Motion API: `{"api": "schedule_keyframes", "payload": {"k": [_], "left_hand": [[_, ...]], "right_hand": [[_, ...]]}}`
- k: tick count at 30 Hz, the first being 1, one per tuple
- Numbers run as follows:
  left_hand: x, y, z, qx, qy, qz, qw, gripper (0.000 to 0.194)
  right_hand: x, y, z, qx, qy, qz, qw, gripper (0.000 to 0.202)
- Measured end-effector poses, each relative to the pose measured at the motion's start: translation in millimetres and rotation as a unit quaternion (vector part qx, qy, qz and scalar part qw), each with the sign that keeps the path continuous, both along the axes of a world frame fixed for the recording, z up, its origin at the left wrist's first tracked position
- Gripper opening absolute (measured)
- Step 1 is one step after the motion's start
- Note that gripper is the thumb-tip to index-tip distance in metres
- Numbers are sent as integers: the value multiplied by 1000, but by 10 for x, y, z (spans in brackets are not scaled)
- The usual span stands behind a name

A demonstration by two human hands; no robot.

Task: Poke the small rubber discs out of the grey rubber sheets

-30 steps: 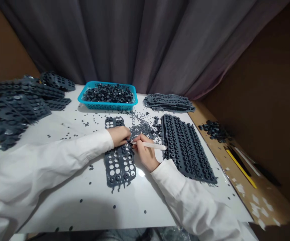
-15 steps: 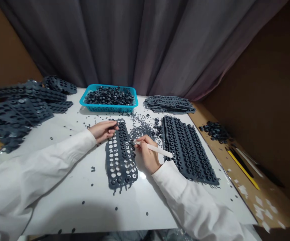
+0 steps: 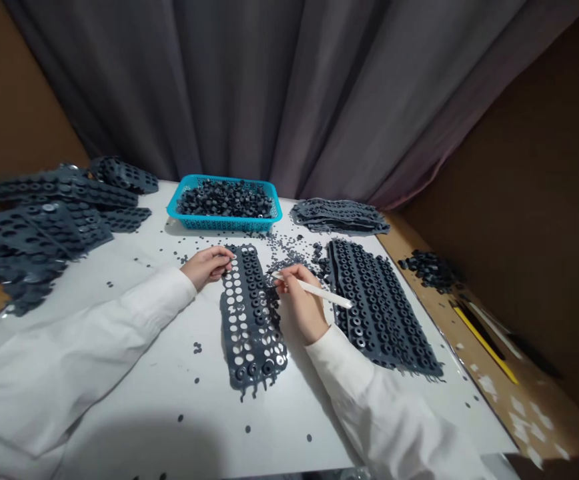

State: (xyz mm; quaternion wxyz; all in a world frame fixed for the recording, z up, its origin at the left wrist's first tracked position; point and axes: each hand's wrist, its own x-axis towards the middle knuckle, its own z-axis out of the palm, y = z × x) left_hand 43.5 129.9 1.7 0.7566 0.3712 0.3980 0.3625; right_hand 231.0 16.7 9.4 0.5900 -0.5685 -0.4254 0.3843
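Note:
A dark grey rubber strip (image 3: 243,313) with rows of holes and raised rings lies on the white table between my hands. My left hand (image 3: 208,267) pinches its upper left edge. In my right hand (image 3: 302,303) is a white pen-like tool (image 3: 325,294), its dark tip pointing left at the strip's right edge. Small dark bits (image 3: 289,250) are scattered beyond my right hand. Just right of it lies a stack of ringed grey sheets (image 3: 379,307).
A blue basket (image 3: 227,225) of small dark pieces stands at the back. Grey sheets (image 3: 54,213) are heaped at the left, others (image 3: 339,217) stacked back right. On the right ledge are dark pieces (image 3: 430,269), a yellow knife (image 3: 484,343) and white scraps (image 3: 519,417).
The camera view has shifted, so the table things appear slightly lower and further right. Both hands keep their hold, the left on the strip and the right on the white tool.

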Motion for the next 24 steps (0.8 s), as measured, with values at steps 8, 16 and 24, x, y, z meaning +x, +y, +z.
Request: {"api": "schedule_keyframes", "payload": {"k": [8, 16, 24], "left_hand": [[55, 54, 200, -69, -30, -43, 996, 6], [331, 80, 251, -17, 45, -138, 989, 9], [394, 7, 167, 408, 280, -260, 829, 10]], "right_hand": [[-12, 39, -111, -23, -48, -42, 998, 5], [-16, 11, -77, -37, -126, -41, 990, 13], [-8, 10, -92, -26, -163, -36, 986, 15]]}}
